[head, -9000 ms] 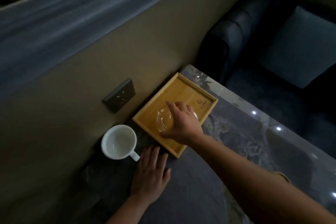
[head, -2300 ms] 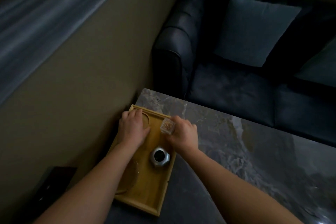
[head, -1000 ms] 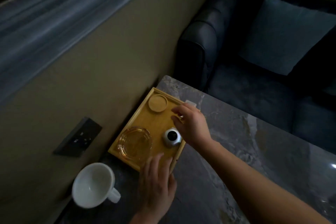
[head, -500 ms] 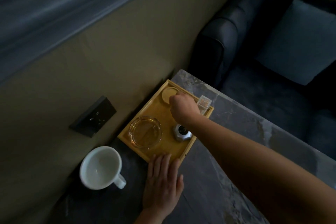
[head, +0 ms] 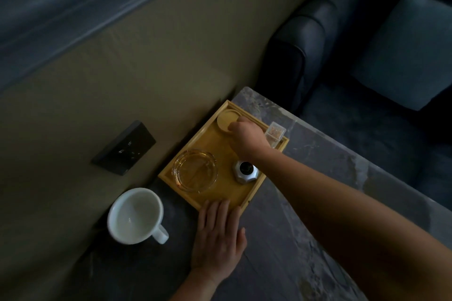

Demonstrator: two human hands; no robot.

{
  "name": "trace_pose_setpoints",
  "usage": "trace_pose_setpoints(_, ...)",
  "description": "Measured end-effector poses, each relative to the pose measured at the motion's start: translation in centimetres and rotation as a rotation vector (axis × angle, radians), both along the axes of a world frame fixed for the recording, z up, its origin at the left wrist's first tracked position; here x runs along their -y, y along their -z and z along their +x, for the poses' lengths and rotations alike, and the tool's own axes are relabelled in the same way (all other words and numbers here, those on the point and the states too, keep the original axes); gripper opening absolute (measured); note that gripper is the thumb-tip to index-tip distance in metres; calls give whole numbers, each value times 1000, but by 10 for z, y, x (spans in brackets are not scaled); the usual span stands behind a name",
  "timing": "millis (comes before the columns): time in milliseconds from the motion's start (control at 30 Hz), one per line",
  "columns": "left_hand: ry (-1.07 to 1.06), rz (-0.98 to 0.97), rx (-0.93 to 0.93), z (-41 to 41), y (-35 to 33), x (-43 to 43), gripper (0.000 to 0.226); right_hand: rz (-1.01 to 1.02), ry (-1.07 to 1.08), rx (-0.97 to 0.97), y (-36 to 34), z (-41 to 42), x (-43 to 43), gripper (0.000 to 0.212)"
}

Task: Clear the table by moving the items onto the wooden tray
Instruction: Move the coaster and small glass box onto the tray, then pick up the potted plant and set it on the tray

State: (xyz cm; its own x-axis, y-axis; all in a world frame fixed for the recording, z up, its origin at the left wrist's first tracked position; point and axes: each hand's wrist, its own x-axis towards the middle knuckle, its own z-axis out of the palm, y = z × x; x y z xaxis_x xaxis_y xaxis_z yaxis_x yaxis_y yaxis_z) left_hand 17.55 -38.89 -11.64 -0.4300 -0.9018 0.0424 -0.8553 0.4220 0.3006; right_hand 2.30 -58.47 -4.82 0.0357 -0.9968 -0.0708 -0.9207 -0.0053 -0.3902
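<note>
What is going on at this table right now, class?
A person is clearing a marble table onto a wooden tray beside the wall. The right hand reaches to the tray's far end, fingers at a round wooden coaster, with a small clear box just behind it at the tray's far rim. The left hand lies flat on the table against the near edge. A glass ashtray and a small silver pot sit on the tray. A white mug is not yet on it.

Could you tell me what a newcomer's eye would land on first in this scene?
Probably the bright wooden tray against the wall, holding a glass ashtray and a small silver pot. The right hand reaches to its far corner by a round wooden coaster, while a white mug stands off the tray.
</note>
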Motion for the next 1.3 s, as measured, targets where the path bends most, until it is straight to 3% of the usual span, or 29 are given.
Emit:
trace_pose_setpoints(300,-1,-4,27,-1,-4,0,38,-125,92,171,-34,-6,-39,33)
trace_pose_setpoints(600,3,-25,39,1,-16,0,45,-171,451,357,-59,-56,-180,23)
trace_pose_setpoints(800,161,-187,-76,-10,-26,-13,47,-71,824,408,-42,-103,-309,23)
trace_pose_setpoints(967,359,-90,-85,-64,-32,-27,45,-49,1125,418,-26,-138,-407,26)
trace_pose_setpoints(1200,362,46,48,-155,-32,-26,48,-217,1601,524,-13,-218,-482,49)
trace_pose_setpoints(1300,361,75,158,-163,-16,-30,55,-268,1752,483,-12,-251,-494,60)
